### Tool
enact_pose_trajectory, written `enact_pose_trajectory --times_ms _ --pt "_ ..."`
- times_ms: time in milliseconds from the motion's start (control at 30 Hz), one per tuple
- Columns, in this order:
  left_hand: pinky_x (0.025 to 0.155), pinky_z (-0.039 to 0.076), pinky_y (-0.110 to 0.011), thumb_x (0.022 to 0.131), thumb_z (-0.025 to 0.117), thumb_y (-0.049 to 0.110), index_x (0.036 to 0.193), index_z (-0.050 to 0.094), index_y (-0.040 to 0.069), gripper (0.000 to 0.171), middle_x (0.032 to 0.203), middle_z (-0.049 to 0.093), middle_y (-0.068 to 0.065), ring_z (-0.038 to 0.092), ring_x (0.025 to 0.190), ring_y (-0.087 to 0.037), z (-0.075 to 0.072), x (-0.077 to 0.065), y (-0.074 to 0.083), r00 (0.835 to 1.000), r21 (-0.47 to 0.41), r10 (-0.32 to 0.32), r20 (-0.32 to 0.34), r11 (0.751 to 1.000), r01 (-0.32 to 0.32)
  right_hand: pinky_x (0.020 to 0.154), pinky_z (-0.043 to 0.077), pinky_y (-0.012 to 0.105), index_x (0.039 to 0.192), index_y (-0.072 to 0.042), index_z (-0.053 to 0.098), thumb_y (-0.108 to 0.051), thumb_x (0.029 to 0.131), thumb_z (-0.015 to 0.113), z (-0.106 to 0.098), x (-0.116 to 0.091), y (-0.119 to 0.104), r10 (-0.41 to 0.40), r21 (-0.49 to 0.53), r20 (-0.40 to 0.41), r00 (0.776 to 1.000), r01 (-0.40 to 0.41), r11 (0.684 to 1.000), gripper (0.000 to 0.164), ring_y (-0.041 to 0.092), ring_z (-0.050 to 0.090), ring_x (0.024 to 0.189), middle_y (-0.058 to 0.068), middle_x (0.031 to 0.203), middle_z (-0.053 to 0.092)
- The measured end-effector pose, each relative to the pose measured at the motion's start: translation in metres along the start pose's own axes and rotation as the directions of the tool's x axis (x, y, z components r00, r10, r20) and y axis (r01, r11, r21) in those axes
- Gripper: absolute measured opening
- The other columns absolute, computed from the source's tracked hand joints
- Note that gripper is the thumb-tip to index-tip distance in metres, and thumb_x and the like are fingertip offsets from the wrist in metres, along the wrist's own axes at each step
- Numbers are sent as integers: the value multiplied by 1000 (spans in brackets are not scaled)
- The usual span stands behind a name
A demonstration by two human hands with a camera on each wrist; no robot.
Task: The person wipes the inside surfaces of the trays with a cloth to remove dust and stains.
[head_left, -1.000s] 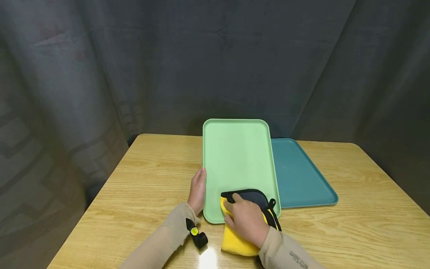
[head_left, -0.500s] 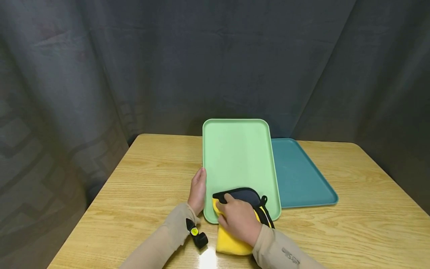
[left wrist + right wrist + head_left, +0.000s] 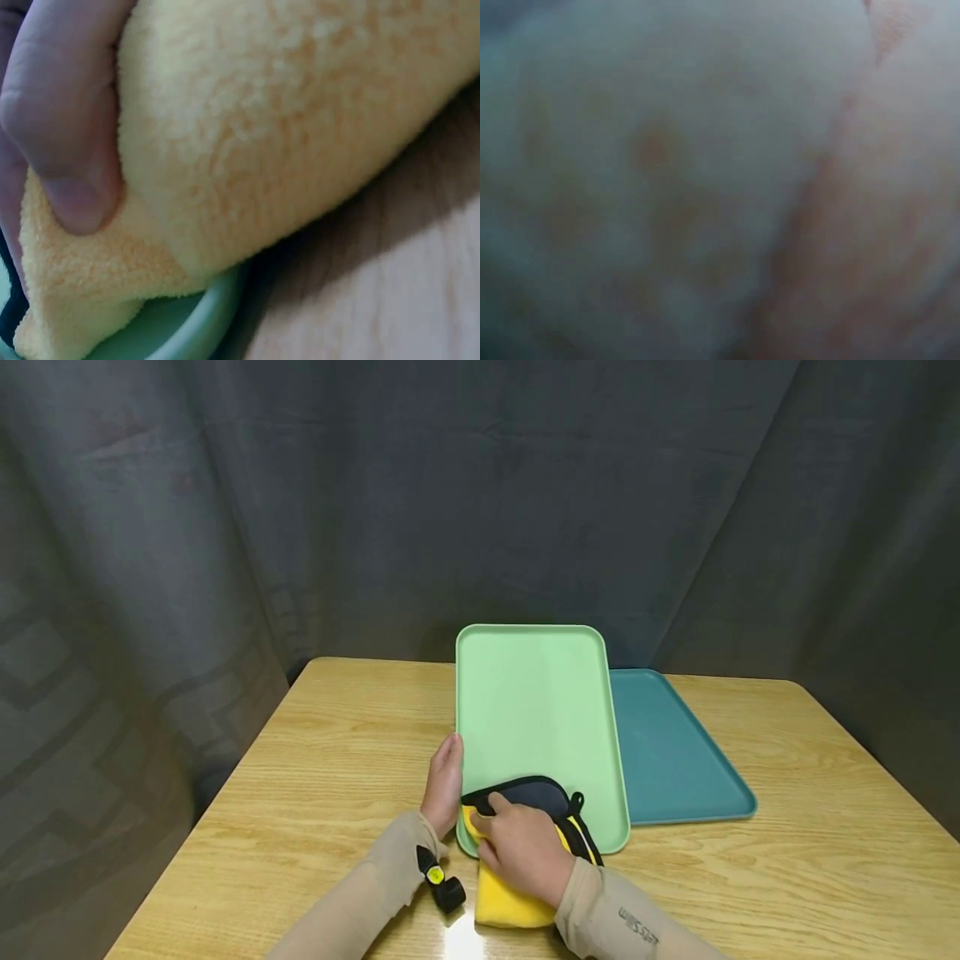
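A light green tray (image 3: 536,710) lies lengthwise in the middle, its left rim held by my left hand (image 3: 442,783); most of those fingers are hidden. Over the tray's near end my right hand (image 3: 523,852) grips a folded yellow cleaning cloth (image 3: 513,902) with a dark grey side, black edging and a small hanging loop. Part of the cloth hangs past the tray's near edge. Close up in the left wrist view, fingers (image 3: 67,112) press into the fluffy cloth (image 3: 292,127) above the green tray's corner rim (image 3: 219,307). The right wrist view is only blurred skin.
A teal tray (image 3: 675,752) lies on the wooden table (image 3: 352,735) to the right, its left part covered by the green tray. Behind the table hangs a dark grey curtain (image 3: 480,510). A black strap (image 3: 442,885) with a yellow badge is on my left wrist.
My right hand has slid left with the cloth along the green tray's near end, reaching its left rim close to my left hand. The left hand keeps its hold; both trays stay nearly still.
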State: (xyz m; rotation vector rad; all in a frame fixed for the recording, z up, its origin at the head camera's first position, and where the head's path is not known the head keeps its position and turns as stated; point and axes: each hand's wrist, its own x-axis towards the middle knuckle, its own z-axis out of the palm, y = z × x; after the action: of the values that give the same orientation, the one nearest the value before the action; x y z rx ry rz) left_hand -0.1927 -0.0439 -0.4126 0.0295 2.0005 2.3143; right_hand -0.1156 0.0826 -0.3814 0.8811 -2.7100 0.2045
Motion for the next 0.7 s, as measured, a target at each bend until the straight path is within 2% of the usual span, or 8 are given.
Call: enact_pose_trajectory --times_ms 267,700 --pt "119 8 -49 104 25 36 148 19 4 55 157 12 -15 7 146 -33 0 1 2 1000 10 2 -5 1000 -2 40 31 24 106 -18 72 -18 77 65 0 1 0 -28 -14 0 1000 28 1000 30 10 40 49 2 78 55" --pt "118 9 -50 104 25 34 147 22 3 54 156 15 -16 9 145 -34 0 1 1 1000 18 14 -9 1000 -14 40 27 21 106 -18 73 -20 79 63 2 -1 -2 -10 -6 48 999 10 1000 29 8 34 48 1 76 53"
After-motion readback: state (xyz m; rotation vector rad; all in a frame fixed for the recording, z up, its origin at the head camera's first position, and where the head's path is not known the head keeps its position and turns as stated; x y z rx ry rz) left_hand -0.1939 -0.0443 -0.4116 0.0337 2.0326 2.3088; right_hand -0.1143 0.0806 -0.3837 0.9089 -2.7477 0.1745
